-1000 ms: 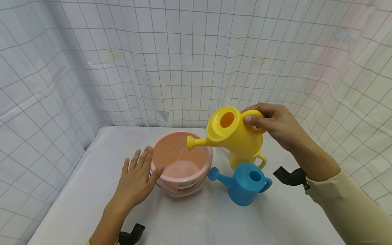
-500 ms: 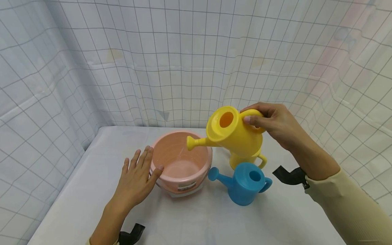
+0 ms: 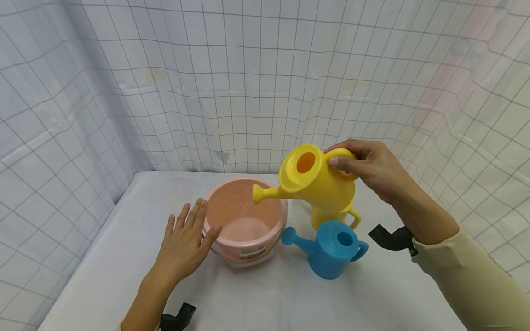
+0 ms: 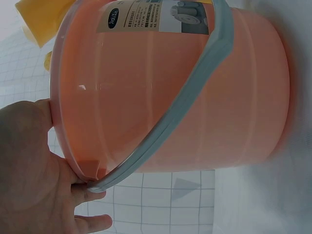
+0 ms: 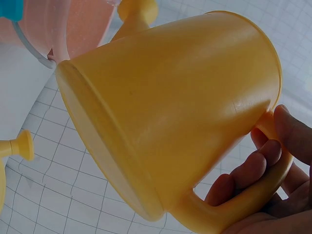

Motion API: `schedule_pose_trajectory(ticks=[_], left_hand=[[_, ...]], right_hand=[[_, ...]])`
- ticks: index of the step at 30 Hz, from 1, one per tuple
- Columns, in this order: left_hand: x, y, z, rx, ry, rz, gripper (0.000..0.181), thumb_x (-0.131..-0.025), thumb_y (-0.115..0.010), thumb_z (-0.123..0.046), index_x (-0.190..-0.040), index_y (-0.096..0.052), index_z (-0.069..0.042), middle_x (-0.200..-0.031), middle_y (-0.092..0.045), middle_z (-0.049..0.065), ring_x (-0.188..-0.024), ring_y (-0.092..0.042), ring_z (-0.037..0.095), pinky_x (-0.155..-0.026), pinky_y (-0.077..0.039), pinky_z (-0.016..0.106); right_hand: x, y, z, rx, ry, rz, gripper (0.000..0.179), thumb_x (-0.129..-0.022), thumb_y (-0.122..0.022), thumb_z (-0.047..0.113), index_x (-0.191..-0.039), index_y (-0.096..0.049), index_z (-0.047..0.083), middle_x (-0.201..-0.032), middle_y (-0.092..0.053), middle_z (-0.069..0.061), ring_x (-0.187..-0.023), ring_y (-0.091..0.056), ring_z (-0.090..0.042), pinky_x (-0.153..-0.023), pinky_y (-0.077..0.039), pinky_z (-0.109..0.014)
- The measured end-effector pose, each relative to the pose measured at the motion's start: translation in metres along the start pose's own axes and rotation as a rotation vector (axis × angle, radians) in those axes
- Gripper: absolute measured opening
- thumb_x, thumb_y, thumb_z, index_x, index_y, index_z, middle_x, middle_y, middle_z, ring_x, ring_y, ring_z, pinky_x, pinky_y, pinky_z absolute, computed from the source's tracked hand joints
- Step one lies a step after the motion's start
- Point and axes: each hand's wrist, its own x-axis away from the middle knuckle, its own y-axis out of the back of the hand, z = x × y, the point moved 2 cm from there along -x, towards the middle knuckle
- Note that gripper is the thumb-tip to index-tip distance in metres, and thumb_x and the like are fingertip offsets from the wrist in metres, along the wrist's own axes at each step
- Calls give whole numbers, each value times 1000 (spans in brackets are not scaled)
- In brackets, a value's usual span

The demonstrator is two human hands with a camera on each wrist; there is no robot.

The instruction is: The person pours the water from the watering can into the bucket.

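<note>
Two hands work over a white table (image 3: 124, 257) with checked cloth (image 3: 232, 87) hanging behind it. The biggest thing on the table is a pink bucket (image 3: 244, 220) with a grey handle (image 4: 195, 102). The left hand (image 3: 184, 243) lies flat against the bucket's side, fingers straight, gripping nothing. The right hand (image 3: 372, 170) curls its fingers around the handle of a yellow watering can (image 3: 314, 181). It holds the can up in the air, tipped, with the spout over the bucket. A second yellow can (image 3: 331, 216) stands on the table under it. A small blue watering can (image 3: 331, 248) stands just beside the bucket.
</note>
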Motion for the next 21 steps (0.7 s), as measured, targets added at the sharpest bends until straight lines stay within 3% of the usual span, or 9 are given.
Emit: schedule_pose_trajectory(ticks=[21], left_hand=[[0, 0, 0, -4, 7, 0, 76, -97, -28, -59, -153, -11, -11, -159, -15, 11, -147, -8, 39, -113, -4, 64]], right_hand=[[0, 2, 1, 6, 1, -8, 32, -89, -65, 32, -114, -67, 12, -103, -69, 2, -94, -59, -22, -83, -53, -27]])
